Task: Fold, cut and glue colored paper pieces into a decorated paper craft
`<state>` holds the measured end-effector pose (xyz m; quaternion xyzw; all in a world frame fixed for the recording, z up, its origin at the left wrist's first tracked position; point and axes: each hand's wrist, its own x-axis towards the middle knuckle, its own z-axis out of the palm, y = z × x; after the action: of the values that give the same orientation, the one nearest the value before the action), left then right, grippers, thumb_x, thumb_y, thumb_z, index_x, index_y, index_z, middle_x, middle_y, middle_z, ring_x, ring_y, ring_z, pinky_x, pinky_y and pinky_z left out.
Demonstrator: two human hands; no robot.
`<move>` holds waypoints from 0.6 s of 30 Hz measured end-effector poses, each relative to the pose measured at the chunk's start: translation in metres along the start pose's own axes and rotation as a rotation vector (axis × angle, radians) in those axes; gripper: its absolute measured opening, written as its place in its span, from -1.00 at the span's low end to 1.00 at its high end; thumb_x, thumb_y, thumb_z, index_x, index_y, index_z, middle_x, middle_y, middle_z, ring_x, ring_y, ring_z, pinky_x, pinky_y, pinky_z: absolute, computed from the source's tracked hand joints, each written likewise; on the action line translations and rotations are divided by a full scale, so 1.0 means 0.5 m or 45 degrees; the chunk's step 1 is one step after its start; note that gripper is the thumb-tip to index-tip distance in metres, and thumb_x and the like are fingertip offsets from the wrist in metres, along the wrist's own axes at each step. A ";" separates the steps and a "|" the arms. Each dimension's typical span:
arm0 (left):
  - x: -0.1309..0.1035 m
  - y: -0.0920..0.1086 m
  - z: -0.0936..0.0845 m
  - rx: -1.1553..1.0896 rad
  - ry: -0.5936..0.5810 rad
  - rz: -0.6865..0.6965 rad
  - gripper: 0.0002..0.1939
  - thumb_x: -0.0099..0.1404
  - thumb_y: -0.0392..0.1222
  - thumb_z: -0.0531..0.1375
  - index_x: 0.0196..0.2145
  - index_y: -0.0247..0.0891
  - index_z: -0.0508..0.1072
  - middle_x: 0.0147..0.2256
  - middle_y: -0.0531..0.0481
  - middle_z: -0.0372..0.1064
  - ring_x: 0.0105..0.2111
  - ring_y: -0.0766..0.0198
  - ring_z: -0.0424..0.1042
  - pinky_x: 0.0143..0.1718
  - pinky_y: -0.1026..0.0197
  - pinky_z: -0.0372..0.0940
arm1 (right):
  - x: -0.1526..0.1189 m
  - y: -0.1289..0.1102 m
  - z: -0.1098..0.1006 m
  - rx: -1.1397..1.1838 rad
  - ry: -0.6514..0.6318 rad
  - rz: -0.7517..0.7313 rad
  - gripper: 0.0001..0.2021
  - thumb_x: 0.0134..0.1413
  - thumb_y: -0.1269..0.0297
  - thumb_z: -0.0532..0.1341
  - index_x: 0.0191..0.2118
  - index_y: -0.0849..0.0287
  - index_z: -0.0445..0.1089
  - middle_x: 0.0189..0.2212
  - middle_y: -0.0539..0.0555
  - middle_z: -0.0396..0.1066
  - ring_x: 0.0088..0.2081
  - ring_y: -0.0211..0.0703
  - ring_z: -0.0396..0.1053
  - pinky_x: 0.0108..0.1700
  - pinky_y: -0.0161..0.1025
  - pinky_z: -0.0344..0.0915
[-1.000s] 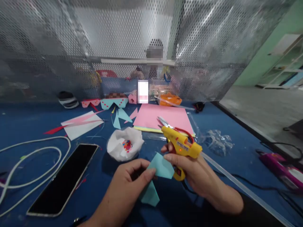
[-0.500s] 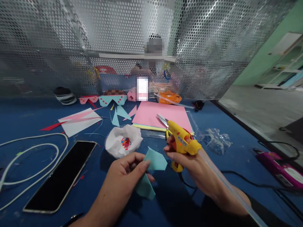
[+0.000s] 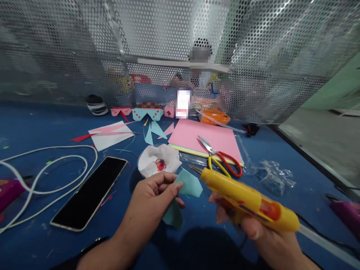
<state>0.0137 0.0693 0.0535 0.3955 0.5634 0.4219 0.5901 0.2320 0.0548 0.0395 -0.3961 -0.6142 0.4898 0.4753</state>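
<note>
Paper [image 3: 189, 182], a light-blue folded piece, sits low over the blue bench [image 3: 42, 120] near the middle of the view, pinched between the thumb and fingers [image 3: 172, 188] of the left hand [image 3: 153, 197]. A second flap of it hangs below the hand toward 6 o'clock. At 3 o'clock from the paper, the right hand [image 3: 261, 240] wraps the grip of a yellow glue gun [image 3: 247, 200], fingers closed round it, with the nozzle pointing toward 9 o'clock and ending just beside the paper's right edge, not visibly touching.

Risks, as I judge them: the nozzle is close to the left fingertips, so a slip of either hand could put hot glue or the hot tip on skin. The paper is held by only 1 corner area, so pressure from the nozzle could fold or push it away. The gun's cord trails off at 4 o'clock and could snag. Scissors [image 3: 218, 157] lie at 12 o'clock from the gun, on pink card [image 3: 194, 135], near enough to be knocked.

Against 1 second ago, the gun has turned from upright, nozzle away at 11 o'clock, to level and aimed at the paper, and it sits nearer the camera. The left hand's hold looks unchanged. The view has swung left, so the phone [image 3: 90, 193] and white cable [image 3: 56, 165] appear shifted right.
</note>
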 end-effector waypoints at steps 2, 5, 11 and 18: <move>0.002 -0.001 -0.001 -0.003 0.003 0.032 -0.68 0.05 0.04 0.35 -0.37 -0.26 0.51 -0.62 0.01 0.49 -0.62 0.29 0.41 -0.62 0.32 0.25 | -0.001 0.003 0.006 -0.123 0.042 0.003 -0.47 -0.22 -0.36 0.31 -0.25 -0.06 0.56 -0.53 0.03 0.50 -0.56 -0.06 0.41 -0.57 -0.21 0.32; 0.004 -0.003 -0.005 0.016 0.023 0.085 -0.71 0.07 0.02 0.33 -0.36 -0.26 0.53 -0.60 0.00 0.50 -0.60 0.29 0.42 -0.59 0.32 0.25 | -0.002 0.004 0.010 -0.330 0.046 -0.050 -0.44 -0.25 -0.44 0.25 -0.43 -0.01 0.48 -0.60 0.00 0.42 -0.62 -0.13 0.29 -0.62 -0.21 0.18; 0.007 -0.013 -0.008 0.056 0.043 0.124 -0.71 0.11 0.03 0.32 -0.33 -0.25 0.55 -0.58 0.01 0.51 -0.59 0.32 0.40 -0.60 0.36 0.23 | -0.006 -0.009 0.015 -0.511 -0.006 -0.094 -0.52 -0.05 -0.37 0.21 -0.43 -0.02 0.37 -0.57 -0.04 0.34 -0.60 -0.15 0.24 -0.57 -0.18 0.13; 0.005 -0.012 -0.008 0.013 0.032 0.136 -0.76 0.10 -0.01 0.34 -0.37 -0.23 0.56 -0.59 0.04 0.50 -0.55 0.31 0.48 -0.56 0.39 0.28 | -0.008 -0.010 0.011 -0.620 -0.104 -0.107 -0.59 0.08 -0.26 0.20 -0.43 0.00 0.30 -0.57 -0.09 0.31 -0.64 -0.23 0.18 -0.58 -0.21 0.10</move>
<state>0.0098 0.0696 0.0469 0.4227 0.5509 0.4550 0.5575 0.2275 0.0488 0.0432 -0.4530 -0.7487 0.3227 0.3607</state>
